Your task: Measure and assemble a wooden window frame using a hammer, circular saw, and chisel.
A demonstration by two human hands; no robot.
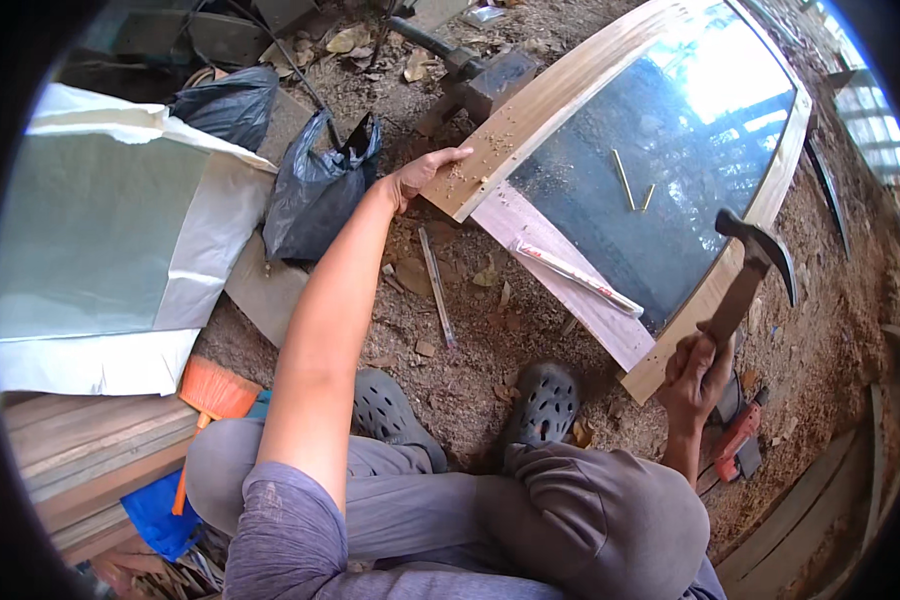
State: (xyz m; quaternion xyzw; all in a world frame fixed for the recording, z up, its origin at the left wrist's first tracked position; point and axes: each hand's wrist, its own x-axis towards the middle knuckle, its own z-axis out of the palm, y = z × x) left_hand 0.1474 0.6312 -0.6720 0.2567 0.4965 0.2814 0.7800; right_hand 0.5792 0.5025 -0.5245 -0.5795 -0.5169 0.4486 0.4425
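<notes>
My left hand [416, 180] grips the near-left corner of a wooden frame [542, 100] holding a dark glass pane [580, 180], with wood shavings along that side. My right hand [700, 375] holds a claw hammer [734, 306] upright by its handle, the head over the frame's right rail. Two thin brass-coloured pieces [624, 180] lie on the glass. A white tube-like stick [578, 278] lies across the pinkish near board [530, 227]. Below my left hand a thin clear stick [435, 290] rests on the ground.
Wrapped sheet [80, 240], black bags [300, 210], orange brush [213, 385] and stacked boards [100, 440] stand at left. A metal tool [470, 75] sits behind the frame, a red power tool [740, 440] right of my hand. My shoes [545, 405] are on sawdust-covered ground.
</notes>
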